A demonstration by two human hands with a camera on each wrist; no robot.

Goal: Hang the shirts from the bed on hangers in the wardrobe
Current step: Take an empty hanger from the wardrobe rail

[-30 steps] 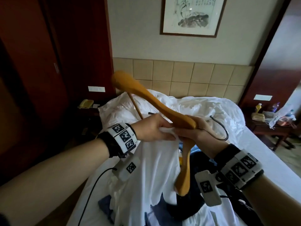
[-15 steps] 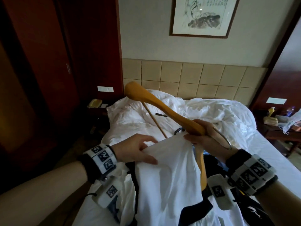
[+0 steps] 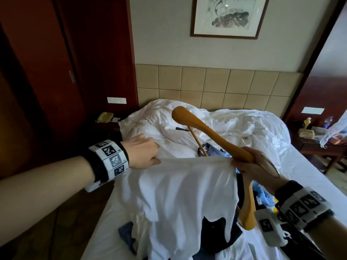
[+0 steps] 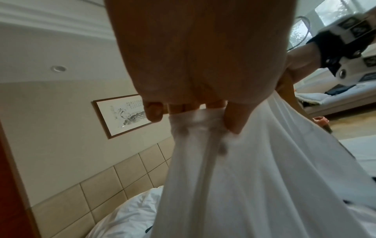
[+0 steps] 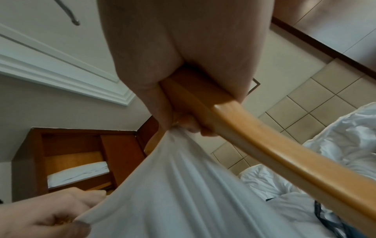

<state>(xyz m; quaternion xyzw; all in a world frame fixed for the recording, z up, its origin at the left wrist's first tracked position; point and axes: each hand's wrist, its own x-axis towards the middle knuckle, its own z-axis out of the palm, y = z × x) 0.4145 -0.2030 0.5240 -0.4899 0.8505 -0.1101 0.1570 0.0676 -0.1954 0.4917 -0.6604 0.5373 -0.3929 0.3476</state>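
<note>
A: What lies under everything?

B: The bed (image 3: 309, 184), its crumpled white duvet (image 3: 234, 122) behind the hands, other dark and blue clothes heaped below them. The wardrobe (image 5: 77, 161) shows only in the right wrist view, an open wooden unit beyond the left hand, with folded white linen on a shelf.

A: And the shirt?

B: The white shirt (image 3: 178, 194) hangs between the two hands, its top edge stretched nearly level from one to the other, the body draping down onto the bed.

A: The hanger?

B: The wooden hanger (image 3: 212, 136) is in the right hand (image 3: 249, 164). One arm slants up and away over the duvet, the other drops below the hand beside the shirt's right edge, and the metal hook points out past the wrist.

A: How do the fingers sit?

B: The left hand (image 3: 142, 152) has its fingers (image 4: 236, 116) curled over a bunched corner of cloth, thumb pinching. The right fingers (image 5: 195, 125) wrap the hanger's middle and pinch the shirt's other corner against it.

A: So what does the next move turn on?

B: I'd judge the hanger's long axis runs across the stretched edge, not along it. The lower arm lies nearest the cloth, just beside the right fingers, so that end likely enters the shirt first, and the right hand must steer it.
</note>
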